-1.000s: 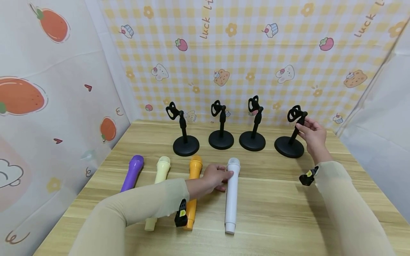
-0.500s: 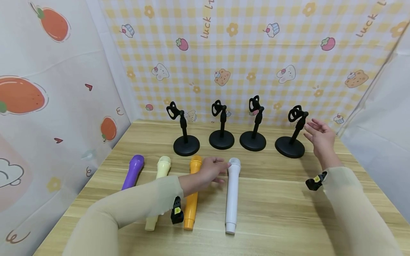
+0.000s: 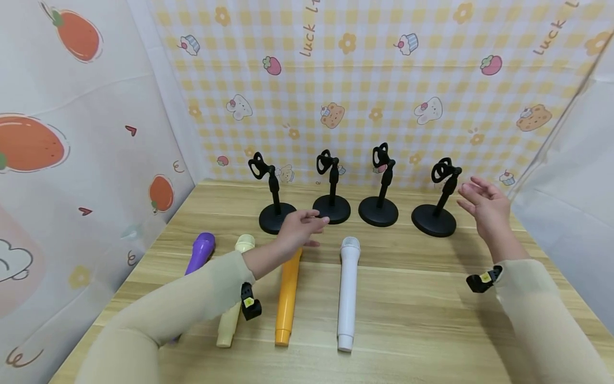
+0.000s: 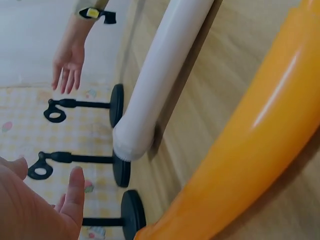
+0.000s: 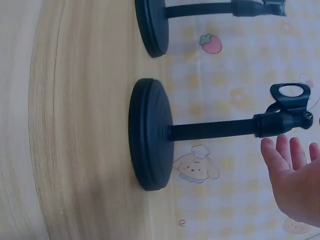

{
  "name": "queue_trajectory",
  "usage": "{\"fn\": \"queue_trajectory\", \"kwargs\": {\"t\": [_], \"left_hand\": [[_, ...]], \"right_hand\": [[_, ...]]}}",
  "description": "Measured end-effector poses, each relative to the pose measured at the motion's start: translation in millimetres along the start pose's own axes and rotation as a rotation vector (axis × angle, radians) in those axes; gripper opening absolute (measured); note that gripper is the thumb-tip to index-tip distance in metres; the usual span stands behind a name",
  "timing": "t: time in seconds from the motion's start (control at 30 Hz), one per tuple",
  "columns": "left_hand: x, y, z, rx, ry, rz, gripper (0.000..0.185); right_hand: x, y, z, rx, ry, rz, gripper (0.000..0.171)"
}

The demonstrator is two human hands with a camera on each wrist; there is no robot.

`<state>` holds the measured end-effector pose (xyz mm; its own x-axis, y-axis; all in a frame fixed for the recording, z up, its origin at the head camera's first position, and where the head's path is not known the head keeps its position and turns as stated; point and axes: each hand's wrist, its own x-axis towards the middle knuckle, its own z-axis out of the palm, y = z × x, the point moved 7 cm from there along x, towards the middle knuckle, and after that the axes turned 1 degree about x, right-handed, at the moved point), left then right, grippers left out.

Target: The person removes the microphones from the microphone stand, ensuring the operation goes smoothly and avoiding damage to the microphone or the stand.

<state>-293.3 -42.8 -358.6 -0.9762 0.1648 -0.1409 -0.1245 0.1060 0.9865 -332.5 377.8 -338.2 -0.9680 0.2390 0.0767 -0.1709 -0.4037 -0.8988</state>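
My left hand (image 3: 297,230) hovers over the head of the orange microphone (image 3: 288,298), fingers loosely extended and holding nothing. To its right lies the white microphone (image 3: 348,293), head toward the stands. My right hand (image 3: 489,209) is raised just right of the rightmost black microphone stand (image 3: 434,220), fingers spread and relaxed. In the right wrist view those fingertips come close to the stand's upper joint (image 5: 272,124). The stand's clip holds no microphone. In the left wrist view the left thumb and fingers are apart, with the white microphone (image 4: 160,75) beyond them.
Three more black stands line the back: a left one (image 3: 273,213), partly behind my left hand, a second (image 3: 331,208) and a third (image 3: 378,210). A cream microphone (image 3: 230,320) and a purple microphone (image 3: 200,253) lie left, partly under my sleeve. Patterned cloth (image 3: 307,80) backs the table.
My left hand has left the white microphone and moved up and left, over the orange one. My right hand has let go of the rightmost stand and drawn back to the right.
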Motion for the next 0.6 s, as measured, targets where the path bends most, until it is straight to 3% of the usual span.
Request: {"fn": "queue_trajectory", "kwargs": {"t": [0.23,0.4,0.5,0.6], "left_hand": [[5.6,15.3,-24.7,0.115,0.008,0.113,0.052],[5.9,23.9,-42.4,0.285,0.040,0.236,0.051],[3.8,27.6,-50.0,0.412,0.063,0.324,0.052],[1.0,31.3,-53.9,0.562,0.065,0.444,0.053]], "right_hand": [[-13.7,-6.2,15.1,-0.032,-0.086,-0.020,0.040],[-22.1,-4.3,39.0,-0.103,-0.151,-0.044,0.050],[-25.9,-1.5,54.3,-0.212,-0.188,-0.105,0.044],[-29.8,1.0,68.2,-0.429,-0.213,-0.204,0.038]]}}
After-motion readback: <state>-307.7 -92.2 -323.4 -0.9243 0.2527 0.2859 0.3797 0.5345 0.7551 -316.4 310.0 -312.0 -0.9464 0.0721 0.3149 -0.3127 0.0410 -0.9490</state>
